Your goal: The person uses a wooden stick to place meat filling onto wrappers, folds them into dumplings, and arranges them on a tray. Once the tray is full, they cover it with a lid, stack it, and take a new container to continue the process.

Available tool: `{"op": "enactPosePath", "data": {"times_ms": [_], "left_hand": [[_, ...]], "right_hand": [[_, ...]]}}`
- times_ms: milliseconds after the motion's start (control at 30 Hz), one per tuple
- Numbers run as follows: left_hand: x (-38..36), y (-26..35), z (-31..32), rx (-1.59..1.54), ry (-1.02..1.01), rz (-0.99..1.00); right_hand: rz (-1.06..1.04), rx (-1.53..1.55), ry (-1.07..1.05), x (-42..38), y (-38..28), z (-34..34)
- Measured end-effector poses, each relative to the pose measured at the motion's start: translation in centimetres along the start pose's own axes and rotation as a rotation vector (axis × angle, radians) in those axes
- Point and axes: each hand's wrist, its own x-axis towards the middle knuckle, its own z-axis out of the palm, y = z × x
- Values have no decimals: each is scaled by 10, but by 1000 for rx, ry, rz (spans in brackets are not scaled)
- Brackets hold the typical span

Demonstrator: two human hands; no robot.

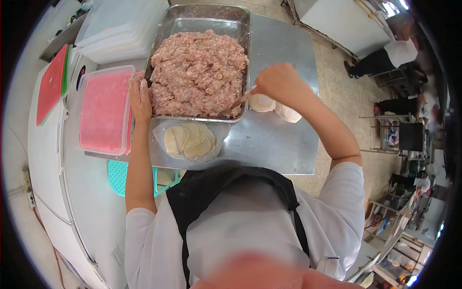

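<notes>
A deep metal tray (202,10) holds a large mound of raw ground meat mixture (197,72). At its left side, my left hand (140,98) grips the tray, fingers along the outer wall and thumb near the rim. My right hand (283,83) is closed around the handle of a spoon-like utensil (239,101), whose end is sunk in the meat at the tray's lower right corner, hiding its exact shape. Just below the tray, pale round dough wrappers (190,138) lie overlapping on clear plastic. Pale round wrapped stacks (263,103) sit under my right forearm.
The metal table (284,149) ends near my apron. Left of the tray stand a lidded pink container (106,108) and stacked clear plastic boxes (122,29). A turquoise basket (118,176) is lower left. Other people (399,53) are far right.
</notes>
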Motion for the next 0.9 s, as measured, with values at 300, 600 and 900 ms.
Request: {"op": "enactPosePath", "data": {"times_ms": [300,600,900], "left_hand": [[-3,0,-1,-103,42,-23],[-6,0,-9,-135,56,48],[-92,30,-57,-200,-305,286]], "right_hand": [[-76,-104,297,37,-63,-19],[213,79,92,48,-42,3],[440,5,328,34,-53,-62]]}}
